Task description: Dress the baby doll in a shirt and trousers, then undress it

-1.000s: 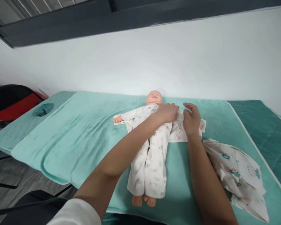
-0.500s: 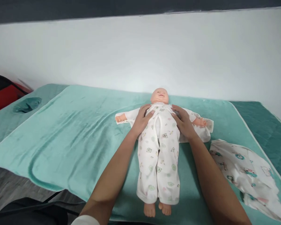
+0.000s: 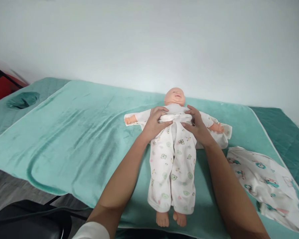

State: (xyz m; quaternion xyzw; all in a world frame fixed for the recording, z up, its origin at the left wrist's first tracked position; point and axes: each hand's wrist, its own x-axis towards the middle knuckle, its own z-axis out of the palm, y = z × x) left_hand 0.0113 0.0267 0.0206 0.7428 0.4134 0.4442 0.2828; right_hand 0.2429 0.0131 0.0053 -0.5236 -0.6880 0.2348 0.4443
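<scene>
A baby doll (image 3: 174, 97) lies on its back, head toward the wall, arms spread in white sleeves. White printed baby pants (image 3: 173, 159) cover its legs and reach up its torso; the waistband is folded over across the belly, with a white top showing above it. My left hand (image 3: 156, 123) holds the waistband at its left side, fingers above the fold and thumb below. At the right side my right hand (image 3: 196, 126) grips it in the same way. The doll's bare feet (image 3: 170, 219) stick out of the pant legs.
A printed white cloth (image 3: 266, 186) lies crumpled at the right. Under everything is a green blanket (image 3: 89, 132) on a padded bed with a hole (image 3: 23, 100) at the far left. A black chair seat (image 3: 30, 219) stands at lower left. A white wall (image 3: 144, 46) rises behind.
The pants' waistband has been turned down from near the doll's neck to its belly, baring the white top. Both hands stay on it. The view has tilted down slightly.
</scene>
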